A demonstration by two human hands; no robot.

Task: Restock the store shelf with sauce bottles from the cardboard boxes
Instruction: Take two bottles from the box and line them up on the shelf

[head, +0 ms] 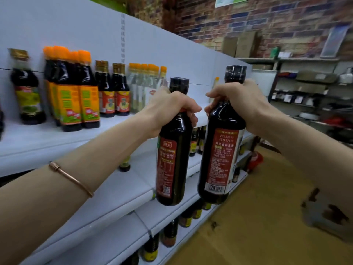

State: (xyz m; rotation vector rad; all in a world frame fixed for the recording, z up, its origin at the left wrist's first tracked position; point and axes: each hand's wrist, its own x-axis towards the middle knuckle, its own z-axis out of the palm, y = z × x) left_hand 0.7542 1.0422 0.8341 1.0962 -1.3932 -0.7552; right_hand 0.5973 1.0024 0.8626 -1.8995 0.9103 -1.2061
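The left hand [172,109] grips the neck of one dark soy sauce bottle [172,159]; the right hand [238,104] grips the neck of a second soy sauce bottle [221,153]. Both bottles hang upright, side by side, in front of the white shelf [66,138], right of its orange-capped bottles [74,88].

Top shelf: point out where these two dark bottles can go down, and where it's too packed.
Bare shelf board lies right of the clear yellow-capped bottles, behind the left hand and right hand. Its front strip before the orange-capped bottles is bare too. The left stretch is crowded through the gold-capped pair.
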